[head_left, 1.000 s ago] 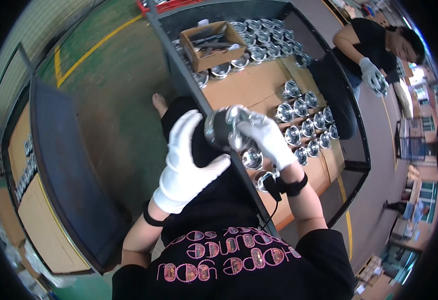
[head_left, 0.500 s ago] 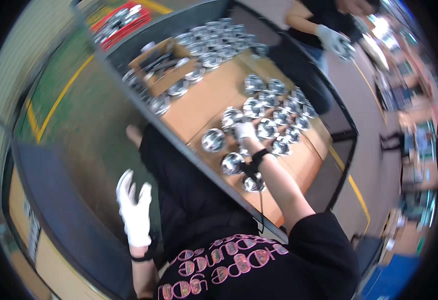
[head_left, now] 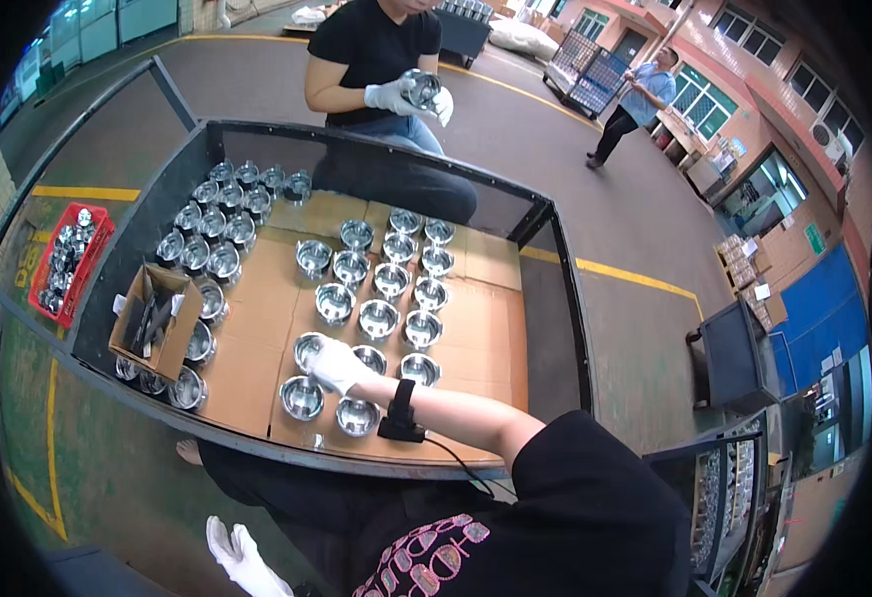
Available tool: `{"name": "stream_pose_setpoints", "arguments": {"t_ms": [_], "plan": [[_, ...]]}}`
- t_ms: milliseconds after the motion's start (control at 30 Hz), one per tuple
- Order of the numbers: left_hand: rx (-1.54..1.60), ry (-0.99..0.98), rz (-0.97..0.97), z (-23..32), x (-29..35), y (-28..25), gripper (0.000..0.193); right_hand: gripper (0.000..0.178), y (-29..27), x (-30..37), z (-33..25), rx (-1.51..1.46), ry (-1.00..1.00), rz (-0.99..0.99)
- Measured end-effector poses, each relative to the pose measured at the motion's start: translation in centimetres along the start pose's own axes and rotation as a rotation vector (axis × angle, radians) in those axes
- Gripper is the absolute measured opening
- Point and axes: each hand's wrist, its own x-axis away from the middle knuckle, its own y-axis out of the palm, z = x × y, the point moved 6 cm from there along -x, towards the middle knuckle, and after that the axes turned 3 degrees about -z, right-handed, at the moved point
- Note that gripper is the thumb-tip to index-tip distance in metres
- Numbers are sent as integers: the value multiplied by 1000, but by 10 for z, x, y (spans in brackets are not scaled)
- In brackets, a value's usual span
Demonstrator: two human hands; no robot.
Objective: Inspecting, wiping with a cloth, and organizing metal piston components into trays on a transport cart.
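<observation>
My right hand [head_left: 336,365], in a white glove, reaches over the cardboard and has its fingers at the rim of a shiny metal cup [head_left: 308,350]. The fingertips are partly hidden, but they look closed on the cup's edge. Two similar cups, a nearer one [head_left: 302,397] and one beside it [head_left: 357,416], stand close to that hand. Several more cups stand in rows beyond it. My left hand [head_left: 242,562], also gloved in white, hangs outside the cart near the lower edge, fingers apart and holding nothing.
A dark metal-framed cart [head_left: 416,468] holds the cups on a cardboard sheet [head_left: 247,338]. At its left are a small carton [head_left: 162,318] of dark tools and a red crate [head_left: 75,264] of metal parts. Across the cart, a co-worker's gloved hands hold a metal cup [head_left: 422,90].
The view has swung, so the cart now lies more level and farther left. My right hand is still among the cups; my left hand appears lower in the picture.
</observation>
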Motion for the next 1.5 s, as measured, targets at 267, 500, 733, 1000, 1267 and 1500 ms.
{"name": "stream_pose_setpoints", "arguments": {"t_ms": [267,500,733,1000,1267,1500], "plan": [[120,-202,67,-42,9,-18,47,31,60,-24,-112,538,-500,-412],[74,-189,144,-121,72,-45,45,33,130,-82,-123,336,-217,-612],[-46,-240,173,-123,87,-40,46,31,229,-89,-112,624,-869,-631],[-193,-132,162,-92,76,-36,48,23,240,-80,-83,827,-829,-543],[-403,139,111,-45,42,-15,50,29,149,-81,-68,418,-398,-699],[188,174,-37,15,-7,31,67,34,46,0,-95,-806,-113,-812]]}}
